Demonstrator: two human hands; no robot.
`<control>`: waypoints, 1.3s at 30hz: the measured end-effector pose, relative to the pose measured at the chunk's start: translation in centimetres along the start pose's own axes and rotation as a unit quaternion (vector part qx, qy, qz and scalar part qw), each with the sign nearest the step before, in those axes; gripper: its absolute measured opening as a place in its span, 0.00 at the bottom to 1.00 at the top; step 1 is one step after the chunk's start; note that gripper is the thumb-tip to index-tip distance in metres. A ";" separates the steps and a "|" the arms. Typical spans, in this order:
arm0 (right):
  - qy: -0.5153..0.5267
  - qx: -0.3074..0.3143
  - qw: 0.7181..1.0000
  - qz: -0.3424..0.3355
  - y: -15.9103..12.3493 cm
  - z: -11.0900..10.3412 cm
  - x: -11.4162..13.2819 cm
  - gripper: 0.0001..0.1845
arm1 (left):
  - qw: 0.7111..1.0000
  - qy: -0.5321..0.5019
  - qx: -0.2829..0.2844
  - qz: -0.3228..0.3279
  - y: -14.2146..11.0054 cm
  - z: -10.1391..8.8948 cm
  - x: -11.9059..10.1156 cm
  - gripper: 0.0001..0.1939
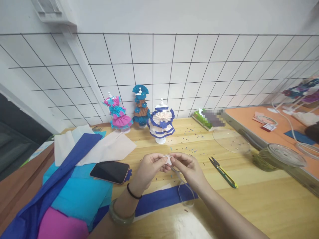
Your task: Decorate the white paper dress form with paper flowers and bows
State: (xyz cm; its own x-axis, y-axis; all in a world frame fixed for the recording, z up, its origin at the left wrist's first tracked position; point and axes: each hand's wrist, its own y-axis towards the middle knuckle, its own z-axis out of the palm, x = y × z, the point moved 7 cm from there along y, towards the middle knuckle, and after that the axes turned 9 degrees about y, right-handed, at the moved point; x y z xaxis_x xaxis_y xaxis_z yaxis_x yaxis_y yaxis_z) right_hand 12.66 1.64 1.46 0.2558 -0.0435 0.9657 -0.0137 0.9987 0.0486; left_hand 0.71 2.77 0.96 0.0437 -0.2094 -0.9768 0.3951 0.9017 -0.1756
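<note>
Between the fingertips of both hands is a small white paper cutout (167,160), perhaps a flower shape. My left hand (154,165) pinches its left side. My right hand (184,166) pinches its right side, and a thin pale cord or tape (183,182) hangs in a loop below the fingers. Under my wrists lies a dark blue paper strip (159,200) over a white one. Just beyond the hands stands a small white dress form (160,140) wearing a ruffled cream-and-blue paper dress (161,123).
Two more dressed forms, one pink and turquoise (120,114), one teal and brown (141,108), stand by the tiled wall. At left lie coloured crepe sheets (72,189) and a phone (110,172). Yellow thread snips (224,173), a clear lid (231,141), a green packet (203,120) and paper scraps sit right.
</note>
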 end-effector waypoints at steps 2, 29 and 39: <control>-0.003 0.003 1.000 -0.001 0.0 0.0 0.0 0.11 | 1.000 -0.007 0.004 -0.003 0.1 0.0 0.1 0.10; -0.122 0.050 0.988 -0.082 -0.5 0.1 1.1 0.09 | 0.999 -0.017 0.031 -0.005 -0.1 0.2 -0.2 0.08; -0.239 0.096 0.941 -0.219 -1.3 1.1 3.0 0.13 | 0.998 -0.053 0.032 -0.006 -0.1 0.2 -0.4 0.15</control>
State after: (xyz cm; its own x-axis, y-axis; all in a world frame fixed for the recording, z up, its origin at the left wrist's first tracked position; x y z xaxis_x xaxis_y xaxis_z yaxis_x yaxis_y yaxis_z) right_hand 12.38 0.19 4.56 -0.1870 -0.5026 0.8440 -0.1935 0.8612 0.4700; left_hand 0.83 2.73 1.40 0.1344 -0.2631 -0.9554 0.4540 0.8733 -0.1767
